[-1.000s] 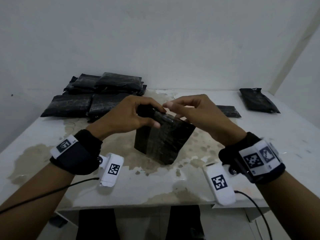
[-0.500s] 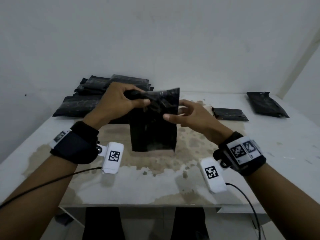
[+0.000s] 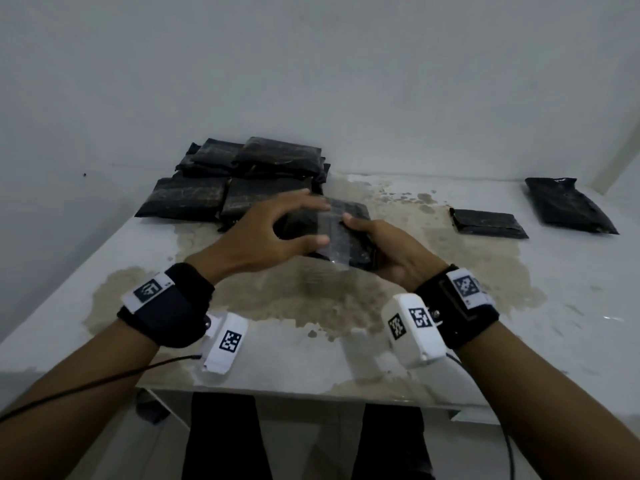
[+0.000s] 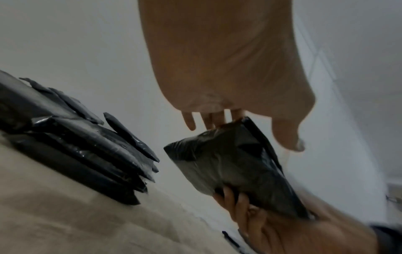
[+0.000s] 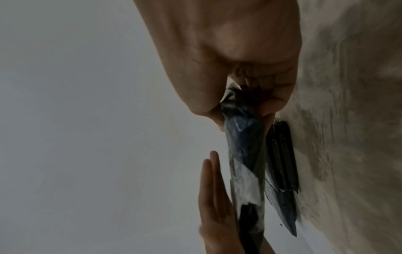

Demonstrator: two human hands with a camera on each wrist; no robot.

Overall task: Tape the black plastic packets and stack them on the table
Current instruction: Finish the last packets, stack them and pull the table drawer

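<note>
The right hand (image 3: 391,251) grips the taped black packet (image 3: 341,237) above the bench (image 3: 554,306). The left hand (image 3: 273,237) lies flat-fingered on it. The packet stack (image 3: 239,181) sits just beyond.

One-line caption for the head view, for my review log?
Right hand grips a taped black packet above the table; left hand smooths it.

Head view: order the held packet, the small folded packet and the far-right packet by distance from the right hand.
From the right hand:
1. Held packet, gripped in it, table centre.
2. Folded packet, lying flat to its right.
3. Far-right packet, near the table's right back corner.
</note>
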